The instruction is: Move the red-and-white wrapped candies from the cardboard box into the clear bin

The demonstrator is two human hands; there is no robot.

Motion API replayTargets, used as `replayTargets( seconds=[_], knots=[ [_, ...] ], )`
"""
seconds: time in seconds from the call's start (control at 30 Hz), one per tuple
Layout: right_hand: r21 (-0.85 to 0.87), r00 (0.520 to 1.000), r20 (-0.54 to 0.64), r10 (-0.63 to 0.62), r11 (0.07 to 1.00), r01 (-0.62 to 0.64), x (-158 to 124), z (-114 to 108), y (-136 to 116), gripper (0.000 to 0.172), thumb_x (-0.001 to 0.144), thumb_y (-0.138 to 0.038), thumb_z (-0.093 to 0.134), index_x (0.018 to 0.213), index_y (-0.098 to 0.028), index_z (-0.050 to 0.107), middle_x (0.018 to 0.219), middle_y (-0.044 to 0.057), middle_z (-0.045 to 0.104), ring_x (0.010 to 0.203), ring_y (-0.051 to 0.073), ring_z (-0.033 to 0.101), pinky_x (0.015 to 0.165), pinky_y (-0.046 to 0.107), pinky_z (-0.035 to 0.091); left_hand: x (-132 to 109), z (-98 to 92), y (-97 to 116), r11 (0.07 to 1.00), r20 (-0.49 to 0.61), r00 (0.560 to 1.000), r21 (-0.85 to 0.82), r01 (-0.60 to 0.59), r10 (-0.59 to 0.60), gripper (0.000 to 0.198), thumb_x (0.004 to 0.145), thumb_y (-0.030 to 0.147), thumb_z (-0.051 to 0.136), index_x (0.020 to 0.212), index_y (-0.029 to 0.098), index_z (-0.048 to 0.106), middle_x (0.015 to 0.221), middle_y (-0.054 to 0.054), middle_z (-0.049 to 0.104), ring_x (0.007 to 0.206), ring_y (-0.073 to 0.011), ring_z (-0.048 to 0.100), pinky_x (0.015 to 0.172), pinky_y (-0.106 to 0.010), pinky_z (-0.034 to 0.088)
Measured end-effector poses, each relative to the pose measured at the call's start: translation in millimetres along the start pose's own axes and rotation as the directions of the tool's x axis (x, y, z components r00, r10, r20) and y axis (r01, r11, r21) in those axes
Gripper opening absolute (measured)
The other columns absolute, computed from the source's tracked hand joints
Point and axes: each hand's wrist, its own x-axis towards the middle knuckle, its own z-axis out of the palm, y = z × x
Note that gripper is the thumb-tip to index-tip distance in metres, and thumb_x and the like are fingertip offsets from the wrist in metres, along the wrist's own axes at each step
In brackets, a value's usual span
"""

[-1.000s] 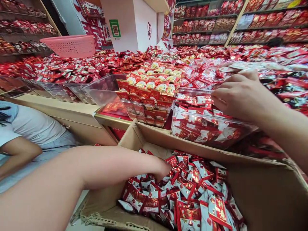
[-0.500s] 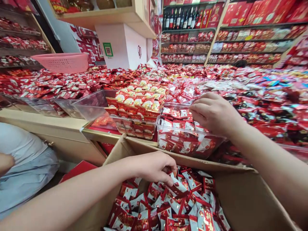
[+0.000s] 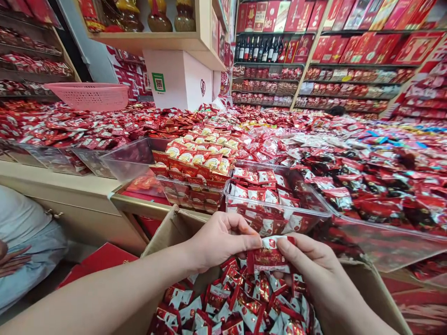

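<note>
Both hands meet over a cardboard box (image 3: 363, 279) that holds many loose red-and-white packets (image 3: 223, 302). Between them is one red-and-white packet (image 3: 270, 256). My left hand (image 3: 223, 242) pinches its left end with thumb and fingers. At the packet's right end, my right hand (image 3: 310, 260) grips it with the thumb on top. Just beyond the hands stands a clear plastic bin (image 3: 279, 209) with similar packets laid in rows. To its left, a bin holds stacked durian packets (image 3: 199, 163).
Heaps of wrapped sweets (image 3: 349, 172) cover the display behind. A pink basket (image 3: 91, 97) sits at the back left, near a white pillar (image 3: 171, 79). Part of another person (image 3: 31, 237) shows at the left edge, beside a red box (image 3: 98, 263).
My right hand has come down from the clear bin to the packet. My left hand has lifted that packet out of the box's pile. The view has shifted slightly.
</note>
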Motion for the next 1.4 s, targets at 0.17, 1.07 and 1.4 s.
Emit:
replayTargets(
  seconds=[0.17,1.07,1.4],
  knots=[
    [-0.227,0.95,-0.124,-0.288,0.94,0.256,-8.3,-7.0,-5.8,0.014,0.071,-0.032,0.058,0.079,-0.03,0.068,0.077,0.004,0.064,0.067,0.02,0.058,0.059,0.03,0.048,-5.5,4.3,-1.2,0.991,0.178,0.983,-0.111,0.074,-0.054,0.032,0.072,0.042,0.056,0.091,0.017,0.054,0.086,-0.003,0.057,0.074,-0.0104,0.054,0.065,-0.024,0.041],
    [0.185,0.997,-0.052,0.062,0.981,-0.052,-2.0,-10.5,14.6,0.024,0.068,-0.033,0.064,0.086,-0.021,0.054,0.066,0.001,0.06,0.054,0.012,0.052,0.049,0.023,0.042,-12.9,11.6,-25.5,0.968,0.468,0.849,0.173,0.184,-0.245,0.007,0.071,0.024,0.053,0.07,0.016,0.053,0.064,0.002,0.054,0.049,-0.0058,0.048,0.05,-0.018,0.039],
    [0.159,0.994,0.073,0.087,0.982,-0.097,-0.9,-21.0,12.5,0.022,0.075,-0.034,0.057,0.093,-0.023,0.059,0.063,0.0,0.058,0.059,0.013,0.052,0.055,0.023,0.043,-3.9,8.7,-20.7,0.979,0.453,0.869,0.07,0.19,-0.201,0.024,0.083,0.04,0.037,0.078,0.018,0.043,0.057,0.002,0.056,0.039,-0.005,0.045,0.039,-0.015,0.029]
  ],
)
